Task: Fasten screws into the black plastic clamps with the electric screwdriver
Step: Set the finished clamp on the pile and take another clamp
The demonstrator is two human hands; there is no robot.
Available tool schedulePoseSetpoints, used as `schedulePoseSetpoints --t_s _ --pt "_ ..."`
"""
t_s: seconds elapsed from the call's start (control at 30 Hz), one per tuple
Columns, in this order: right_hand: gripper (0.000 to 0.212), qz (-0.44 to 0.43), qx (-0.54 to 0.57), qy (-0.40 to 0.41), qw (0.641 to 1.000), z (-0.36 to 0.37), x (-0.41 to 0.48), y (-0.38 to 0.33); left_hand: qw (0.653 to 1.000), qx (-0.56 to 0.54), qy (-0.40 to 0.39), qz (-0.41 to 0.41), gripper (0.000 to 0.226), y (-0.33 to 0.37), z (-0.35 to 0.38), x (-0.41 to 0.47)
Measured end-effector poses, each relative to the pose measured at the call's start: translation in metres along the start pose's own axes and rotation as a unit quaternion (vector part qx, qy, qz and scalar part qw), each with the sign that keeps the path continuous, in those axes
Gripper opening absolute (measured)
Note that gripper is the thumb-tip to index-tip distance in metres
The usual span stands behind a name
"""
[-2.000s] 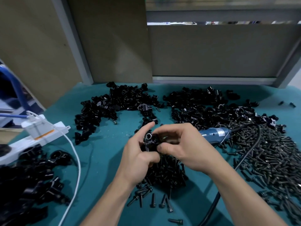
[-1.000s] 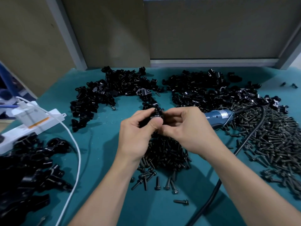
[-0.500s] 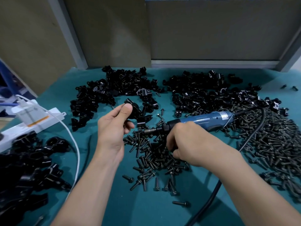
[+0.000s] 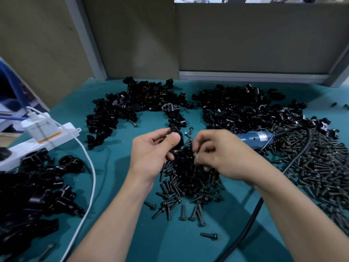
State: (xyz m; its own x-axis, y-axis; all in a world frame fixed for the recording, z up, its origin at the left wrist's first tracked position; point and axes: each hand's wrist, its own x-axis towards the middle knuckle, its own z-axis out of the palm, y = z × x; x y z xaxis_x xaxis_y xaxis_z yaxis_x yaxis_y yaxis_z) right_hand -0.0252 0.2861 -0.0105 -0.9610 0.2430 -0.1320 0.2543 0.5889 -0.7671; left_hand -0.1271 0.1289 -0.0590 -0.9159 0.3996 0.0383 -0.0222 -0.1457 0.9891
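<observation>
My left hand [image 4: 151, 156] pinches a black plastic clamp [image 4: 176, 132] between thumb and fingers, above the middle of the table. My right hand [image 4: 219, 156] is closed just right of it, fingers curled toward the clamp. The blue electric screwdriver [image 4: 255, 138] sticks out from behind that hand toward the right, its front end hidden by the fingers. A small metal tip shows between the two hands, below the clamp. A heap of loose black screws [image 4: 188, 182] lies directly under both hands.
Piles of black clamps lie at the back left [image 4: 139, 104], back right [image 4: 239, 108] and near left [image 4: 30, 193]. A broad spread of screws [image 4: 324, 167] covers the right side. The screwdriver's black cable [image 4: 251, 220] runs to the front edge. A white power strip [image 4: 39, 138] with a white cord sits at the left.
My left hand has brought the clamp back in from the left, and my right hand has risen to meet it over the screw heap. The hands are now close together again.
</observation>
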Motion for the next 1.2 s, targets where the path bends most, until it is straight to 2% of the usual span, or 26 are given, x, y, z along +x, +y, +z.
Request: schedulePoseSetpoints --t_s 0.07,0.13,0.27,0.4,0.5,0.57,0.67,0.73,0.8,0.87,0.97,1.03,1.13,1.2 --pt "0.025 -0.033 0.127 0.064 0.989 -0.003 0.000 0.002 1.000 0.007 -0.016 0.009 0.026 -0.001 0.001 -0.002" --pt "0.028 -0.065 0.193 0.117 0.972 -0.004 0.002 0.002 1.000 0.010 -0.017 0.014 0.027 -0.003 0.001 0.000" --pt "0.014 -0.070 0.241 0.181 0.951 0.002 0.005 0.001 0.999 0.016 -0.016 0.029 0.034 -0.005 0.001 0.001" --pt "0.020 -0.072 0.265 0.184 0.944 0.007 0.007 0.002 0.998 0.029 -0.031 0.041 0.055 -0.010 0.001 0.002" --pt "0.022 -0.073 0.261 0.168 0.948 0.008 0.008 0.004 0.997 0.052 -0.032 0.045 0.072 -0.012 0.002 0.003" --pt "0.020 -0.065 0.256 0.156 0.952 0.010 0.009 0.005 0.996 0.061 -0.033 0.056 0.075 -0.013 0.003 0.002" --pt "0.014 -0.044 0.241 0.151 0.958 0.011 0.009 0.005 0.994 0.082 -0.036 0.065 0.059 -0.014 0.002 0.001" --pt "0.010 -0.037 0.192 0.145 0.970 0.011 0.008 0.003 0.991 0.115 -0.030 0.066 0.045 -0.016 0.001 0.003" --pt "0.023 -0.040 0.118 0.163 0.979 0.012 0.007 0.001 0.989 0.121 -0.037 0.073 0.041 -0.015 0.004 0.002" --pt "0.045 -0.038 0.044 0.192 0.980 0.015 0.007 -0.002 0.987 0.125 -0.048 0.090 0.044 -0.014 0.006 -0.002" --pt "0.062 -0.034 0.001 0.199 0.979 0.021 0.007 -0.002 0.984 0.133 -0.049 0.108 0.034 -0.015 0.007 -0.003" --pt "0.058 -0.044 -0.005 0.197 0.979 0.018 0.007 -0.001 0.981 0.149 -0.041 0.118 0.036 -0.017 0.007 -0.002" --pt "0.025 -0.054 0.026 0.157 0.986 0.007 0.005 -0.002 0.977 0.175 -0.021 0.121 0.031 -0.019 0.005 -0.001" --pt "0.017 -0.053 0.021 0.123 0.991 0.003 0.005 -0.002 0.973 0.193 -0.025 0.127 0.032 -0.019 0.004 0.000"
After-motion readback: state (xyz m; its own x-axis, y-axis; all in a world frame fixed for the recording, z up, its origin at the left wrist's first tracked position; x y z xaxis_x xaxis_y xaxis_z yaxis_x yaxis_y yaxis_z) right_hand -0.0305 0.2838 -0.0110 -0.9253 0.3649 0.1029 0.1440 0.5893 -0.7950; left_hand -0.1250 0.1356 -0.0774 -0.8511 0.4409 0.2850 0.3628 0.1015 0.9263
